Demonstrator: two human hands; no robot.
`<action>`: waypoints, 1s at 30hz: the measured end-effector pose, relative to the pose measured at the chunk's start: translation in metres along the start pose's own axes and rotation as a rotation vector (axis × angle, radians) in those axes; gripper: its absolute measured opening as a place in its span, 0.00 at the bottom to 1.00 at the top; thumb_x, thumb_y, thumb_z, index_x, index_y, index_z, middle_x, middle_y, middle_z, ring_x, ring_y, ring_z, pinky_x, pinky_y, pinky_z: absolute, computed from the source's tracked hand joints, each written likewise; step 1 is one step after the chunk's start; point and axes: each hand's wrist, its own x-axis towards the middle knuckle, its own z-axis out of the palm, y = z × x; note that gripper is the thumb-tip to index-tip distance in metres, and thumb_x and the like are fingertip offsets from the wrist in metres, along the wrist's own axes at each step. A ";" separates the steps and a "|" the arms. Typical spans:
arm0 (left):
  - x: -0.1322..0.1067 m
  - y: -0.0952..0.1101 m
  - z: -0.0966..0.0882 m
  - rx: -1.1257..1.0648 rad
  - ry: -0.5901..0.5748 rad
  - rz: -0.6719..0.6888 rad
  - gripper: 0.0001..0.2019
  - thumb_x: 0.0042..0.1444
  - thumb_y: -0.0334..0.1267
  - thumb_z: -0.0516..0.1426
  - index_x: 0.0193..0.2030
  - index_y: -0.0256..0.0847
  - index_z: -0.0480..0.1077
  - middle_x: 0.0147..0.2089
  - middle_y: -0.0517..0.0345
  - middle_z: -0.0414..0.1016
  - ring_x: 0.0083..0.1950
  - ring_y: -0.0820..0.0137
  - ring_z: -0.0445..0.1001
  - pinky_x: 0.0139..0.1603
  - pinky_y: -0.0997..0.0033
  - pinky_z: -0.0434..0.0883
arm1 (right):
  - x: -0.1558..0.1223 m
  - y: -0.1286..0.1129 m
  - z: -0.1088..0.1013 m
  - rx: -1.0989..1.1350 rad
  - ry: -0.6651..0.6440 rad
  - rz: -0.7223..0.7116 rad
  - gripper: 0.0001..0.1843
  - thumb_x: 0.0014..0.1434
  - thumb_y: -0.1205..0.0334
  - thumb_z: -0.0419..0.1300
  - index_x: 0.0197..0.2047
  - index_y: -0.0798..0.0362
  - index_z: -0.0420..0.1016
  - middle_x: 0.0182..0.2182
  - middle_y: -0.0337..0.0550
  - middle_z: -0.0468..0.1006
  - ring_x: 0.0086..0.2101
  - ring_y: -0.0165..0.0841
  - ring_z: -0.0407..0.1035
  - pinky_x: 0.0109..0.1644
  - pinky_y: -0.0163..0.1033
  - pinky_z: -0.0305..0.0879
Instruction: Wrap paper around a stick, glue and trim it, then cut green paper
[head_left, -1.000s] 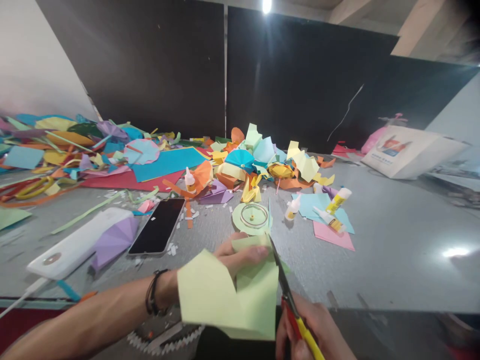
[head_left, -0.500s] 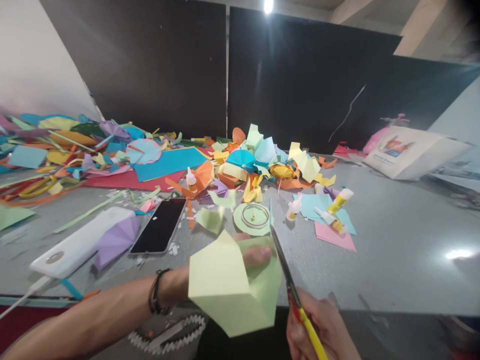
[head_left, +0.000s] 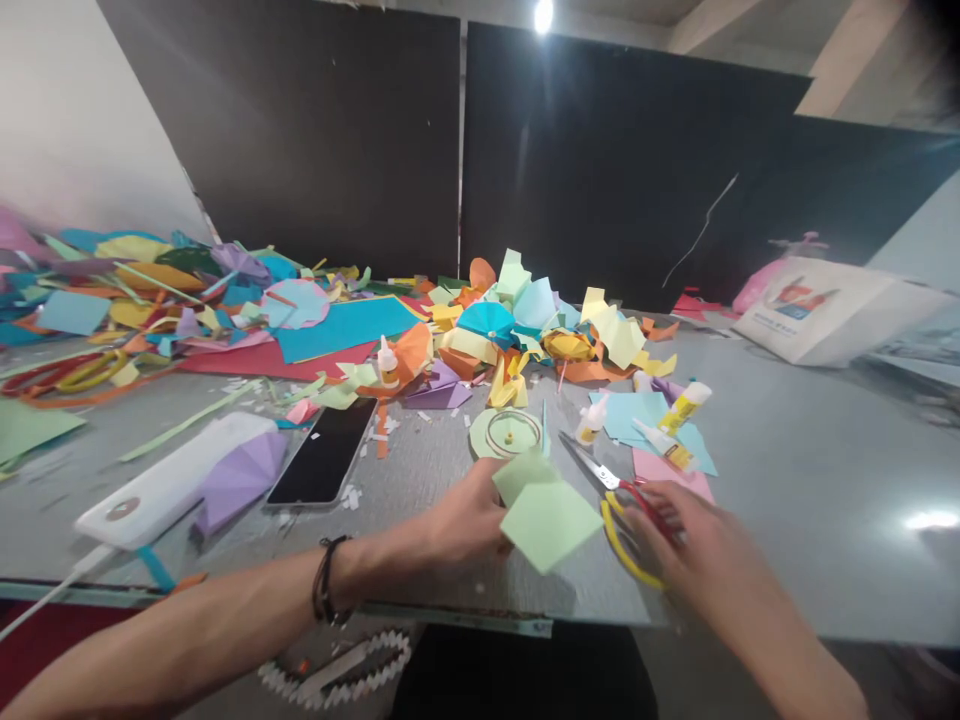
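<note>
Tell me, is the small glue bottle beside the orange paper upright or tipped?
Upright: the glue bottle stands on its base, nozzle pointing up.

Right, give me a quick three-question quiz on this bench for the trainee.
1. Which hand pinches the pale green paper?
2. True or false: the phone lies to the right of the purple paper fan.
3. What colours are the handles of the scissors beside the right hand?

Key: 1. the left hand; 2. true; 3. yellow and red.
</note>
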 end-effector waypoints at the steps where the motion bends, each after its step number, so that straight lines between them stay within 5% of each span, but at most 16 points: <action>1: 0.002 0.000 -0.001 0.011 -0.017 -0.011 0.05 0.52 0.31 0.58 0.26 0.36 0.70 0.20 0.63 0.68 0.20 0.76 0.65 0.22 0.78 0.62 | 0.004 -0.002 -0.003 0.012 0.064 -0.079 0.18 0.72 0.46 0.52 0.47 0.50 0.76 0.44 0.52 0.82 0.43 0.49 0.78 0.47 0.54 0.71; 3: 0.005 0.001 -0.002 0.030 -0.003 -0.030 0.05 0.50 0.28 0.55 0.26 0.37 0.68 0.19 0.64 0.66 0.19 0.77 0.63 0.20 0.78 0.60 | 0.012 -0.011 -0.009 0.042 0.148 -0.228 0.16 0.75 0.51 0.50 0.47 0.48 0.75 0.50 0.51 0.80 0.52 0.49 0.74 0.57 0.58 0.68; 6: 0.006 0.001 -0.003 0.029 0.060 -0.029 0.04 0.49 0.28 0.53 0.27 0.38 0.67 0.19 0.66 0.65 0.18 0.77 0.63 0.19 0.78 0.61 | 0.021 -0.032 -0.017 0.102 0.072 -0.343 0.14 0.76 0.54 0.49 0.59 0.42 0.70 0.58 0.45 0.77 0.59 0.43 0.70 0.62 0.55 0.68; 9: 0.006 0.000 -0.004 0.021 0.076 -0.032 0.03 0.49 0.29 0.54 0.28 0.38 0.68 0.19 0.66 0.65 0.17 0.77 0.63 0.18 0.78 0.62 | 0.027 -0.049 -0.011 0.129 -0.028 -0.419 0.30 0.70 0.49 0.60 0.71 0.42 0.56 0.66 0.48 0.70 0.64 0.46 0.66 0.64 0.58 0.70; 11: 0.006 0.001 -0.005 0.009 0.071 -0.031 0.02 0.50 0.30 0.55 0.30 0.37 0.69 0.19 0.66 0.65 0.18 0.77 0.64 0.18 0.79 0.63 | 0.026 -0.052 -0.001 0.171 -0.011 -0.461 0.33 0.67 0.50 0.64 0.70 0.43 0.57 0.63 0.50 0.73 0.62 0.47 0.69 0.61 0.57 0.73; 16: 0.006 0.005 -0.004 -0.013 0.024 -0.036 0.04 0.55 0.34 0.58 0.37 0.36 0.72 0.24 0.64 0.68 0.20 0.78 0.65 0.18 0.80 0.63 | 0.006 -0.043 0.016 0.321 0.184 -0.474 0.17 0.69 0.63 0.61 0.59 0.46 0.66 0.49 0.46 0.80 0.52 0.41 0.75 0.56 0.49 0.76; 22: 0.006 0.001 -0.001 0.077 0.100 -0.075 0.11 0.61 0.44 0.58 0.33 0.39 0.65 0.24 0.66 0.65 0.21 0.78 0.65 0.18 0.82 0.62 | -0.018 -0.040 0.008 0.367 0.061 -0.694 0.14 0.68 0.79 0.54 0.49 0.51 0.72 0.42 0.45 0.78 0.46 0.37 0.74 0.53 0.45 0.75; 25: 0.007 -0.003 0.000 0.106 0.074 -0.128 0.12 0.63 0.46 0.57 0.36 0.39 0.66 0.24 0.67 0.65 0.19 0.78 0.65 0.17 0.81 0.62 | -0.021 -0.039 0.003 0.350 0.046 -0.696 0.14 0.67 0.80 0.53 0.46 0.52 0.72 0.40 0.44 0.79 0.42 0.35 0.74 0.51 0.45 0.75; 30: 0.008 -0.007 0.003 0.140 0.109 -0.026 0.09 0.58 0.40 0.61 0.38 0.39 0.66 0.30 0.63 0.70 0.25 0.78 0.67 0.22 0.81 0.64 | -0.027 -0.046 0.000 0.310 0.199 -0.660 0.20 0.67 0.80 0.51 0.57 0.55 0.71 0.51 0.48 0.80 0.55 0.34 0.72 0.61 0.41 0.71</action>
